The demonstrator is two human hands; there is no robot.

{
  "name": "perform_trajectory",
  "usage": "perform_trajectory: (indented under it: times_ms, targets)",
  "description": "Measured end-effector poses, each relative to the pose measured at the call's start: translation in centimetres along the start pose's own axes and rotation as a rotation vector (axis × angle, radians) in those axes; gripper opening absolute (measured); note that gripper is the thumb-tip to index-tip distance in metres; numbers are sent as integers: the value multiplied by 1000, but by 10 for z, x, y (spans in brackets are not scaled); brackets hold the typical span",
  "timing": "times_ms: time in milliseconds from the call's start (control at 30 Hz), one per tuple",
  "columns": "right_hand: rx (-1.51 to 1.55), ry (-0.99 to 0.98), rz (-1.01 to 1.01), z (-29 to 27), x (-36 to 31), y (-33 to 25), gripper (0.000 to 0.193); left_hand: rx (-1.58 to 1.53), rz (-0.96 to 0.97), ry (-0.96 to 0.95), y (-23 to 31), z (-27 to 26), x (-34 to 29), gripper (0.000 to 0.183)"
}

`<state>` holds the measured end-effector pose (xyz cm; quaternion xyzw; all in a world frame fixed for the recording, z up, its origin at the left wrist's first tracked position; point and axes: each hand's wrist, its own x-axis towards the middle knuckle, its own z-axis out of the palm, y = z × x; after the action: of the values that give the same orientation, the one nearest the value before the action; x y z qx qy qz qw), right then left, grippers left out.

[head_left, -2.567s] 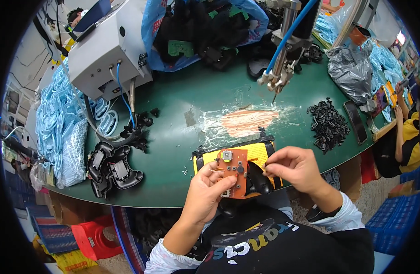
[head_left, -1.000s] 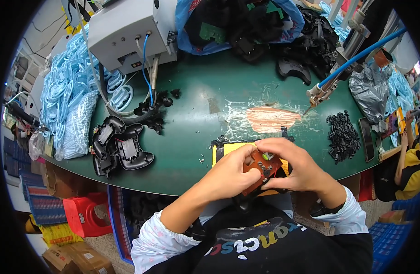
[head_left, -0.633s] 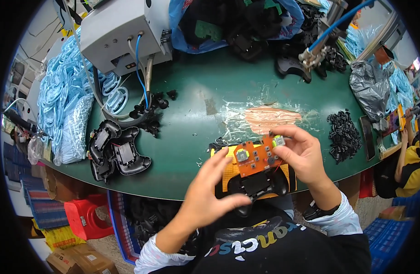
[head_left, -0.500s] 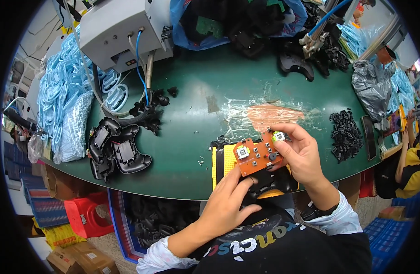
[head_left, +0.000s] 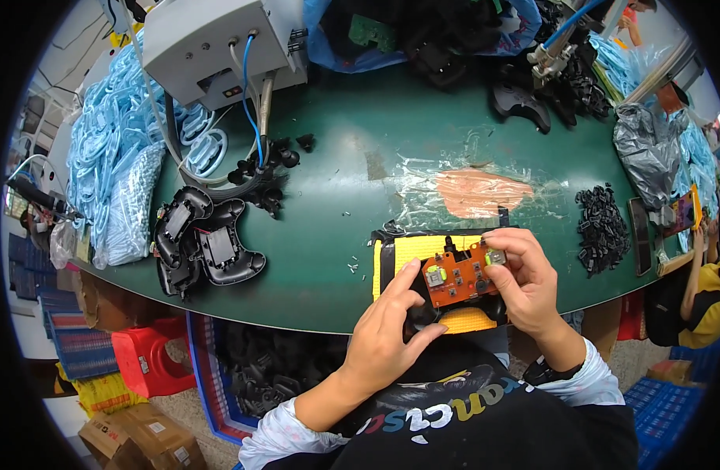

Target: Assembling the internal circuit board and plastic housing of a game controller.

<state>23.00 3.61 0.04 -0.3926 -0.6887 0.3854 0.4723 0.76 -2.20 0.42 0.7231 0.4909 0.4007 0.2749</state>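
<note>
An orange circuit board (head_left: 463, 288), with two joystick modules on light-green bases and small buttons, lies over a black game controller shell (head_left: 419, 315). My right hand (head_left: 530, 286) pinches the board's right end at one joystick module, thumb below and fingers above. At the left side my left hand (head_left: 385, 329) is curled about the shell, its fingertips by the board's left edge; the thumb points along the near side. Beneath both is a yellow ribbed pad (head_left: 385, 274) with black bands. Most of the shell is hidden by board and fingers.
Black controller halves (head_left: 223, 247) lie at left, near a grey machine (head_left: 219, 51) with hoses. Small black parts (head_left: 603, 231) are heaped at right beside a phone (head_left: 639, 235). A blue bag (head_left: 329, 55) of parts stands at the back. Behind my left arm is a blue crate (head_left: 207, 376).
The board has come down from a tilted position above the shell and now lies flatter over it. My left hand's fingers have shifted to the shell's left side. The view has shifted slightly.
</note>
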Motion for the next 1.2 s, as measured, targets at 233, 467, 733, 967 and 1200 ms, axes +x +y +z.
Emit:
perform_trajectory:
  times_ms: [233,467,733,967,1200]
  targets:
    - [-277,-20,4,8,0,-18,28,92,116,-19,-3,-2,-2,48]
    - [-616,-107,-249,-2,7,-21,35,155,208,-61,-5,-4,-2,42]
    - [-575,-155,-256,-12,9,-8,35,186,197,-91,-1,-1,3,36]
    - [-404,-245,-293,-22,18,13,36,295,183,-81,3,-3,10,36]
    - [-504,-262,-411,-23,14,-8,37,278,181,-99,4,-3,11,35]
